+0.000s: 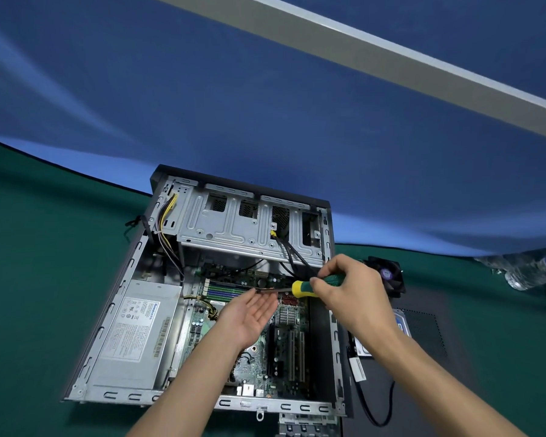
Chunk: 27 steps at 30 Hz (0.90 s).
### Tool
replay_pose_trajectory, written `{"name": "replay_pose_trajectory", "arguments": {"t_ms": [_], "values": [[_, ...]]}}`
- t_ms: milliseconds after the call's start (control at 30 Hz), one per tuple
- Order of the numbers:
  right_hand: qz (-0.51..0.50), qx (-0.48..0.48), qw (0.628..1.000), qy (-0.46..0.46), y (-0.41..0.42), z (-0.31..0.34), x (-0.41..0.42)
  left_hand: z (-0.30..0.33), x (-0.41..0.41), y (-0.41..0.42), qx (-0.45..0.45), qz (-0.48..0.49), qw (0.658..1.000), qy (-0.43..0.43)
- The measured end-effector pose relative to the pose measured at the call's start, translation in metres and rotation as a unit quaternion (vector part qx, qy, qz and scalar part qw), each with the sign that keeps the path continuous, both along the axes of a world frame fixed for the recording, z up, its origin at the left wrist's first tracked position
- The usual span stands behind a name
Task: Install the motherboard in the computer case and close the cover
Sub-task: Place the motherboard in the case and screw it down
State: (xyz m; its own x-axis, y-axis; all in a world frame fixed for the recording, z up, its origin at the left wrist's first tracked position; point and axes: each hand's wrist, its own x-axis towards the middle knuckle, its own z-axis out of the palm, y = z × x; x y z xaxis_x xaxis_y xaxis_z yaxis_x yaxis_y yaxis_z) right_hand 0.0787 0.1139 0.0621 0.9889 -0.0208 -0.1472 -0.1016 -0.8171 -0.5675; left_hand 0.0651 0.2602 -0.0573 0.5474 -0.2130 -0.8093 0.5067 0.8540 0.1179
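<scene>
Green motherboard [284, 339] flat inside open grey computer case [114, 313], beside silver power supply [136, 326].

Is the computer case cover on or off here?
Off: the computer case lies open, motherboard and power supply exposed.

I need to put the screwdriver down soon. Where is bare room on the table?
Free: green table left of the open grey computer case. Crowded: right of the case, with a black fan, black panel and clear bottles.
</scene>
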Motion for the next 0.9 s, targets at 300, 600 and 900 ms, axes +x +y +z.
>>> {"name": "replay_pose_trajectory", "arguments": {"t_ms": [300, 600, 900], "values": [[0.013, -0.041, 0.999, 0.022, -0.012, 0.006, 0.002, -0.002, -0.004, 0.01, 0.144, -0.244, 0.958, -0.053], [0.106, -0.148, 0.975, 0.124, -0.02, 0.006, -0.003, -0.016, -0.003, -0.004, 0.49, -0.396, 0.764, -0.143], [0.194, -0.215, 0.939, 0.187, -0.014, -0.01, -0.006, -0.02, -0.006, -0.012, 0.628, -0.543, 0.532, -0.165]]}}
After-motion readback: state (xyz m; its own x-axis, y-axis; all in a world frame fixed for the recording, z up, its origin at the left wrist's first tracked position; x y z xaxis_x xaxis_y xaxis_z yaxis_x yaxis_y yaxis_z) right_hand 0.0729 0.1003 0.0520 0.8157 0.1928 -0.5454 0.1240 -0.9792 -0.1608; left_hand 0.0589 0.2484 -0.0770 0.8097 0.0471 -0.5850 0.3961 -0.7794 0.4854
